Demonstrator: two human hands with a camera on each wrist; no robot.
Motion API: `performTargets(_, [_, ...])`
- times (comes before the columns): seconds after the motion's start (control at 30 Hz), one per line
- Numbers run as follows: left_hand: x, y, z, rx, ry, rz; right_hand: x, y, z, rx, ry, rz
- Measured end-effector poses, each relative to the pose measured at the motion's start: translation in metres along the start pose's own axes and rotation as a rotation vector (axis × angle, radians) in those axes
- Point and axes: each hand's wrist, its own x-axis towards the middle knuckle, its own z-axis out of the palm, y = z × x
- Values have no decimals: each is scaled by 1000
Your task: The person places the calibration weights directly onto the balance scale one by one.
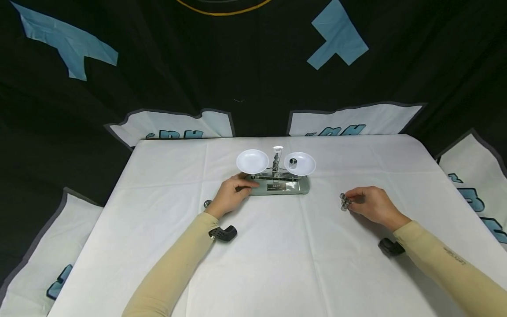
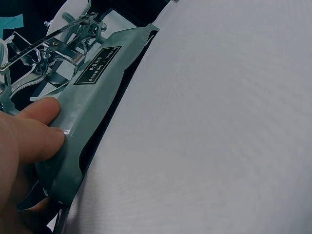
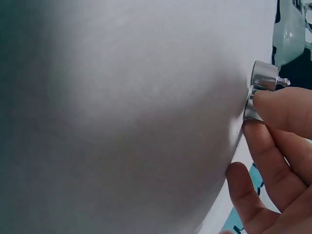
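A balance scale with a grey-green base [image 1: 289, 187] stands on the white table. It carries two white pans, the left pan [image 1: 252, 161] and the right pan [image 1: 308, 164]. One metal weight [image 1: 293, 163] sits on the right pan. My left hand [image 1: 231, 193] grips the left end of the base [image 2: 97, 102], thumb and a finger on its top. To the right, my right hand [image 1: 370, 203] pinches a small metal weight [image 3: 252, 111] between thumb and finger, low over the cloth. Right beside it is another knobbed weight [image 3: 264, 75].
A loose metal weight [image 1: 207, 203] lies left of my left wrist, partly behind it. White cloth covers the table [image 1: 253, 264]. Behind it hangs a black curtain [image 1: 245, 79] with blue and white patches.
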Motion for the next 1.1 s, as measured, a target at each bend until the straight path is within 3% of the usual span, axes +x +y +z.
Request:
performTargets(0.67, [0, 0, -1, 5, -9, -11, 4, -3, -1, 9, -17, 36])
performTargets(1.1, [0, 0, 0, -18, 1, -7, 7, 6, -1, 55, -55, 55])
